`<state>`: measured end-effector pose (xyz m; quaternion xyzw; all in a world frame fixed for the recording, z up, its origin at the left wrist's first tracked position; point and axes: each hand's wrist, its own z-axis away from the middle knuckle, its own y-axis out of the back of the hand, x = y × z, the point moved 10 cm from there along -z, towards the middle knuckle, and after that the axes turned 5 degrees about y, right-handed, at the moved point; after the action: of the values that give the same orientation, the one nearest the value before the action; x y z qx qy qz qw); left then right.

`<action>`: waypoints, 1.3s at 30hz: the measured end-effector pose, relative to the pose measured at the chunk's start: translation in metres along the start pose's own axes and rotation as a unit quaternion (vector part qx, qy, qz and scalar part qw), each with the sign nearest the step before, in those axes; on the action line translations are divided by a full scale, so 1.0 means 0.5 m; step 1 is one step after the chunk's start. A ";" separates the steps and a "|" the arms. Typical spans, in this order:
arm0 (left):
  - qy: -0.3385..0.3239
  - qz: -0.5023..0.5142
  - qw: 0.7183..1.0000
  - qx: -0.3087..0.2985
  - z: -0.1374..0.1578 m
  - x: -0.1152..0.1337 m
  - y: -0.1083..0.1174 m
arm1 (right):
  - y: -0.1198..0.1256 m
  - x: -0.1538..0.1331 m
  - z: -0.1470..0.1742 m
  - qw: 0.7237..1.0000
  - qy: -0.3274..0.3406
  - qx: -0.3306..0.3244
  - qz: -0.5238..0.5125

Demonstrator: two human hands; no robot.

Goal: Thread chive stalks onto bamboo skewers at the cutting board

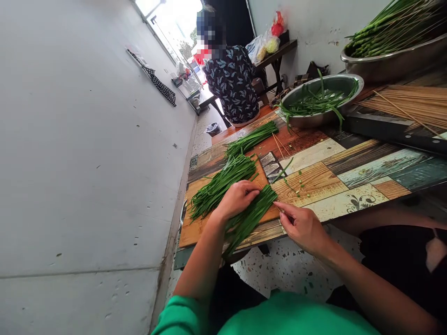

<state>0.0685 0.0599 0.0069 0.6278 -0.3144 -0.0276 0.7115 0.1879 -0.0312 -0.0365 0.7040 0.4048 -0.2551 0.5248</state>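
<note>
A flat bunch of green chives (256, 209) lies along the near edge of a wooden cutting board (190, 235), its long ends hanging past the table edge. My left hand (239, 199) grips the bunch near its cut end, thumb and fingers closed on it. At the right side of that end, my right hand (302, 225) pinches a thin bamboo skewer, mostly hidden by the fingers and the leaves. Beyond my left hand a larger pile of chives (223, 184) rests on the board. Another bundle of chives (253, 137) lies farther back on the table.
On the right stand a steel bowl (321, 118) with loose chives and a larger steel basin (394, 65) of green stalks. Many bamboo skewers (412, 104) lie beside a long black object (391, 132). A person (232, 83) sits at the table's far end. A wall (87, 139) runs along the left.
</note>
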 end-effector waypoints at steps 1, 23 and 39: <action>0.022 -0.034 0.999 0.026 -0.002 -0.008 0.013 | -0.001 0.001 0.000 1.000 -0.002 0.000 0.002; 0.095 -0.245 0.964 0.049 -0.058 -0.031 -0.006 | 0.003 -0.008 0.000 1.000 0.016 0.005 0.003; 0.145 0.056 0.987 0.052 -0.045 -0.090 -0.002 | 0.008 -0.007 0.002 1.000 0.022 0.016 -0.004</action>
<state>0.0436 0.0990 -0.0132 0.6426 -0.2438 0.1197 0.7164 0.1895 -0.0337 -0.0317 0.7161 0.4150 -0.2481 0.5034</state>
